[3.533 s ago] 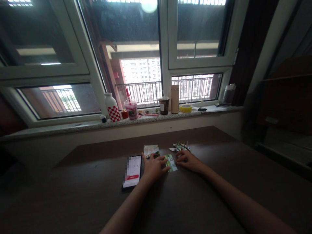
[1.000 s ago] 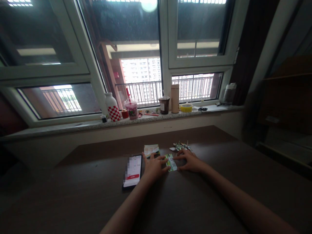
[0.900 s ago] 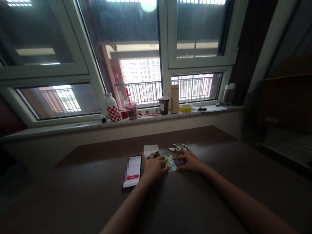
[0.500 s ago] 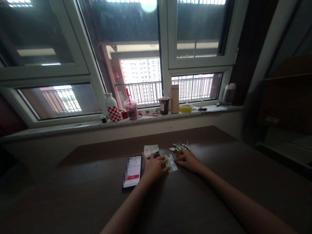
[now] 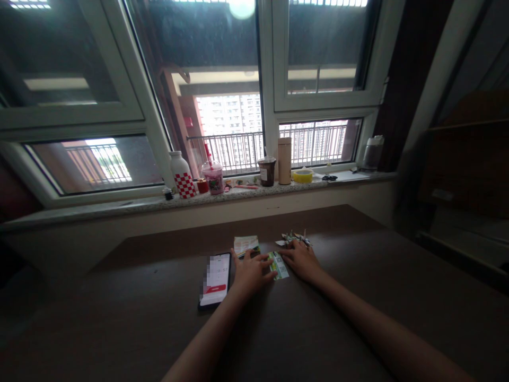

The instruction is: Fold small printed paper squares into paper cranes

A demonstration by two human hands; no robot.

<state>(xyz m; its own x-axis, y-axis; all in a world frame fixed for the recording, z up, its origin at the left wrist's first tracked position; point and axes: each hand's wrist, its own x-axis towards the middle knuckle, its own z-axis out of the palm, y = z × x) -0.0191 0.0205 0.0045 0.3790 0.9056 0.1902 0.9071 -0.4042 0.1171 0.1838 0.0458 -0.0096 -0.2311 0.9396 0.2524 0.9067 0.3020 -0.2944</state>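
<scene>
A small green and white printed paper (image 5: 280, 266) lies flat on the dark table between my hands. My left hand (image 5: 250, 271) rests with fingers spread, its fingertips on the paper's left edge. From the other side my right hand (image 5: 301, 260) reaches in, fingers stretched out, with its fingertips at the paper's upper right edge. Just beyond that hand is a cluster of small folded paper pieces (image 5: 293, 237), partly covered by it. A stack of similar printed papers (image 5: 246, 244) sits past my left fingers. Left of that hand lies a phone (image 5: 215, 281) with its screen lit.
The brown table (image 5: 159, 318) spreads around my arms. Along the window sill (image 5: 238, 193) stand a checked bottle (image 5: 183, 178), a pink drink cup (image 5: 213, 178), a brown cup (image 5: 267, 172), a tan flask (image 5: 284, 162), yellow tape (image 5: 303, 176) and dark scissors (image 5: 330, 178).
My right hand has shifted slightly left and away from me, its fingertips moving up along the paper's right edge. My left hand stays in place on the paper.
</scene>
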